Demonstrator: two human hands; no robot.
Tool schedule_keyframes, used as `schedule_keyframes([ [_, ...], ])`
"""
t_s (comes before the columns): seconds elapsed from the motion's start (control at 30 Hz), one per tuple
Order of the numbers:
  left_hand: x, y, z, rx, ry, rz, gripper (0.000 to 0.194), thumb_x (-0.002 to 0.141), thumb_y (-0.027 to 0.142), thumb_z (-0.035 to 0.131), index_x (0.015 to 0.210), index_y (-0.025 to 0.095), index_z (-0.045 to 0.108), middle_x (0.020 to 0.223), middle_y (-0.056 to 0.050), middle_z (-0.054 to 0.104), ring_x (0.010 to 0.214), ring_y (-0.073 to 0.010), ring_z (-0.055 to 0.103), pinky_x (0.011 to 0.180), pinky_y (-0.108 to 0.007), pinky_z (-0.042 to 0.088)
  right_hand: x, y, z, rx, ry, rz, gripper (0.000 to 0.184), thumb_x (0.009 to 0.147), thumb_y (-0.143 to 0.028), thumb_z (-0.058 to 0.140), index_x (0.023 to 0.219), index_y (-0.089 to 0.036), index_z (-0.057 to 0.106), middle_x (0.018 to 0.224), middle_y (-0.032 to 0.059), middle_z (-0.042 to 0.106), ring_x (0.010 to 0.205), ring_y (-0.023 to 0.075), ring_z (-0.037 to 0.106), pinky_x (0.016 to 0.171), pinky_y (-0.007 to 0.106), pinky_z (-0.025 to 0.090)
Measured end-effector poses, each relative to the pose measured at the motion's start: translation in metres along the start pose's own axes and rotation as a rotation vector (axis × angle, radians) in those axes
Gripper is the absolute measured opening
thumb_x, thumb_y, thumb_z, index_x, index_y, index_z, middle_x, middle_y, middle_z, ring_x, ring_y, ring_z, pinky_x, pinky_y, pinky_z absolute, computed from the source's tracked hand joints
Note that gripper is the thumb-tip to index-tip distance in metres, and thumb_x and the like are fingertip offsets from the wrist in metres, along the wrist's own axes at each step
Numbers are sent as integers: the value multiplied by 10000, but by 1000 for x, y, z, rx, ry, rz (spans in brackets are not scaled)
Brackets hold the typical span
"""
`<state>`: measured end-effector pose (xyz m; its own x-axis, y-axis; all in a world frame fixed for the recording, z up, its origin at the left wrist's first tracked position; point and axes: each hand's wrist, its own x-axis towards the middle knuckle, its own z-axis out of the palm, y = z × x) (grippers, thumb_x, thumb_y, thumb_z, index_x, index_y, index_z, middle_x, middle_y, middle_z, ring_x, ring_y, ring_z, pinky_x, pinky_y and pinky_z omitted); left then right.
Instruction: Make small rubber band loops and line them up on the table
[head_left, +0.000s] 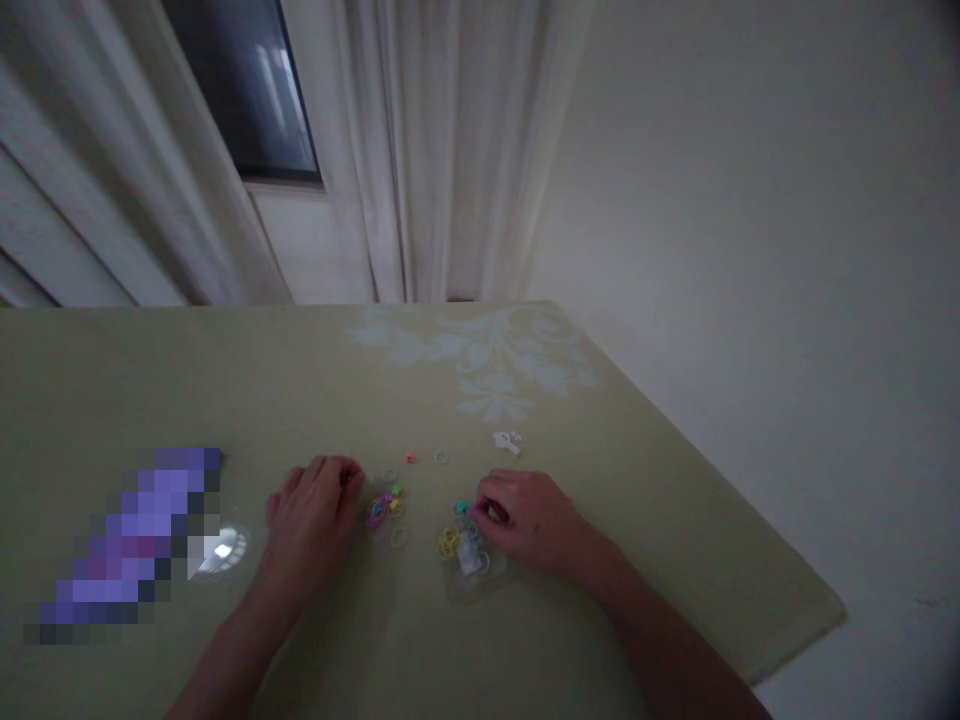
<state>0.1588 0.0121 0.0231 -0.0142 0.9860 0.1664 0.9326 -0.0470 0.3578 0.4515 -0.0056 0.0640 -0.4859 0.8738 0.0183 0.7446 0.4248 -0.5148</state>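
My right hand (525, 512) is closed in a pinch, its fingertips at a small elastic ring with a teal charm (461, 508). Just below lies a clear plastic bag (472, 590), with yellow rings (448, 542), pale rings and a small whitish piece (469, 553) in or on it. My left hand (315, 510) rests on the table with its fingers curled; whatever they may hold is hidden. Beside it, to the right, sits a small pile of colourful rings with charms (382, 507) in pink, green, yellow and blue.
Farther back on the table (300, 350) are an orange bead-like piece (410, 457), a pale ring (441, 456) and a white key-shaped piece (507, 442). A blurred-out purple object (135, 540) lies at the left. Curtains (450, 150) and a wall border the table.
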Motion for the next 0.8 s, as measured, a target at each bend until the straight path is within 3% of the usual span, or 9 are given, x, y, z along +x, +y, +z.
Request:
schedule_keyframes([
  [0.1, -7, 19, -1, -232, 113, 100, 280, 1006, 397, 428, 955, 230, 648, 968, -95, 731, 905, -296, 629, 800, -403, 457, 0, -3, 0, 174, 112, 4, 173, 987, -296, 676, 907, -153, 731, 793, 5, 648, 688, 116, 532, 663, 250, 355],
  [0.23, -30, 55, 1, -439, 5, 255, 226, 1023, 357, 488, 900, 257, 649, 845, -36, 687, 825, -253, 605, 773, -367, 440, -2, -12, 3, 478, 123, -11, 228, 939, -373, 760, 1060, -180, 771, 866, 10, 701, 686, 107, 568, 644, 229, 413],
  [0.4, -49, 77, 6, -570, -82, 283, 209, 1037, 337, 494, 910, 258, 640, 910, -37, 689, 866, -239, 607, 779, -354, 470, -2, -17, 7, 547, 100, -3, 107, 930, -268, 717, 930, -174, 767, 748, -10, 671, 644, 104, 545, 607, 215, 414],
  [0.5, -43, 71, 6, -602, -95, 244, 231, 1037, 389, 507, 936, 259, 668, 929, -47, 711, 871, -238, 630, 785, -353, 499, -4, -11, 2, 514, 61, 42, 64, 879, -202, 711, 906, -163, 753, 689, -28, 630, 609, 99, 517, 571, 205, 391],
  [0.6, -27, 50, 6, -561, -29, 189, 275, 1034, 441, 505, 1091, 265, 708, 1013, -63, 753, 891, -245, 653, 818, -364, 526, -7, -2, -9, 448, -75, 75, 80, 857, -197, 709, 892, -161, 770, 680, -28, 634, 607, 102, 528, 575, 206, 391],
  [0.7, -9, 24, 9, -386, 38, 156, 347, 1011, 437, 483, 1110, 236, 748, 1051, -90, 778, 928, -277, 675, 873, -411, 529, -10, 5, -17, 367, -211, 51, 92, 822, -164, 707, 861, -166, 790, 666, -36, 634, 598, 103, 540, 579, 207, 386],
  [0.8, 0, 6, 14, -136, 35, 110, 412, 1020, 414, 442, 1142, 225, 786, 1147, -121, 772, 1022, -324, 667, 922, -465, 502, -11, 6, -18, 272, -247, 19, 128, 788, -112, 693, 824, -180, 794, 626, -53, 610, 562, 96, 522, 575, 210, 361],
])
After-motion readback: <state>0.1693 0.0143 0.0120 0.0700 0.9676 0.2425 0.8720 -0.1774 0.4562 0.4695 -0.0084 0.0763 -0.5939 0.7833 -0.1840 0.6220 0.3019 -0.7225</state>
